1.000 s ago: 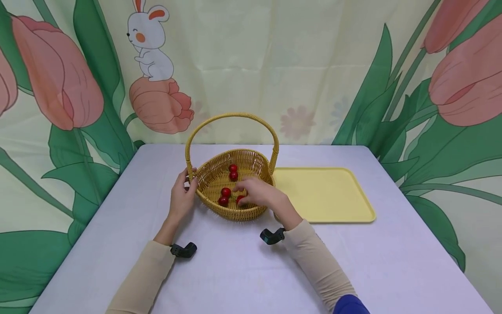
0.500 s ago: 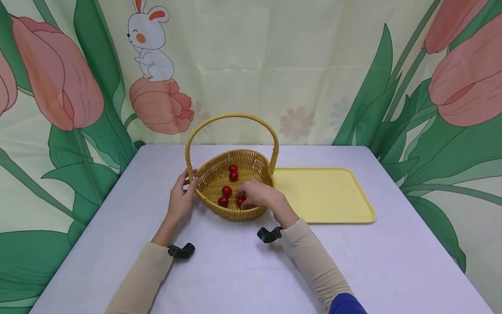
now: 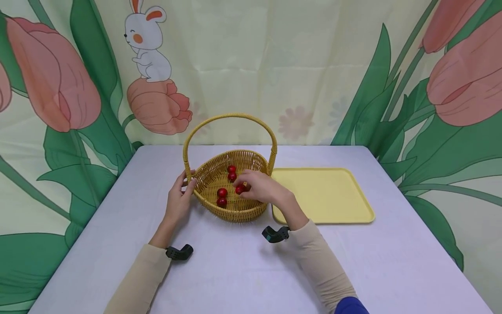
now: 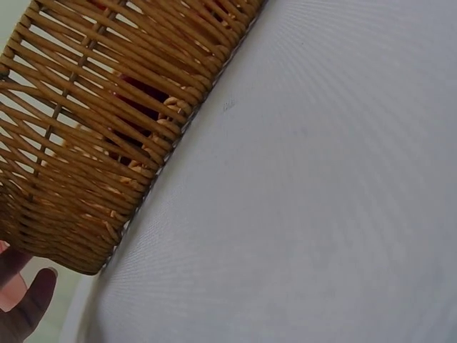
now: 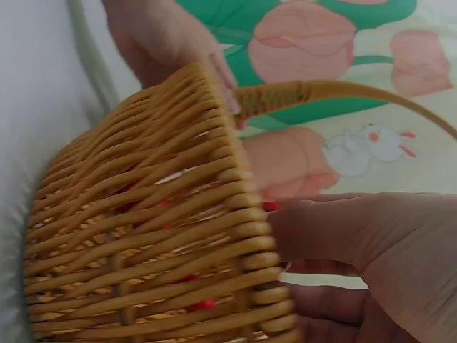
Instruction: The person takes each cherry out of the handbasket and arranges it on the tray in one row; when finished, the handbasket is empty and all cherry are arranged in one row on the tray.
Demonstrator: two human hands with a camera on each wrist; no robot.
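A woven wicker basket (image 3: pixel 235 213) with a tall arched handle stands on the table, several shiny red cherries inside. My left hand (image 3: pixel 179 198) grips its left side at the handle's foot; in the left wrist view only fingertips (image 4: pixel 32 304) show beside the weave. Over the basket's right half, my right hand (image 3: pixel 260 187) pinches a red cherry (image 3: pixel 240 189) between thumb and fingers, above the basket floor. Two cherries (image 3: pixel 222 197) lie at the front left inside, and two more (image 3: pixel 232 173) lie farther back. In the right wrist view, the wicker side (image 5: pixel 143 236) hides most of the fruit.
A flat yellow tray (image 3: pixel 325 196) lies right of the basket, close against it. White cloth (image 3: pixel 227 270) covers the table. Behind hangs a curtain (image 3: pixel 235 65) printed with tulips and a rabbit.
My right hand has reached down to a cherry at the basket's front right, taken hold of it and raised it slightly away from me. My left hand stays on the basket.
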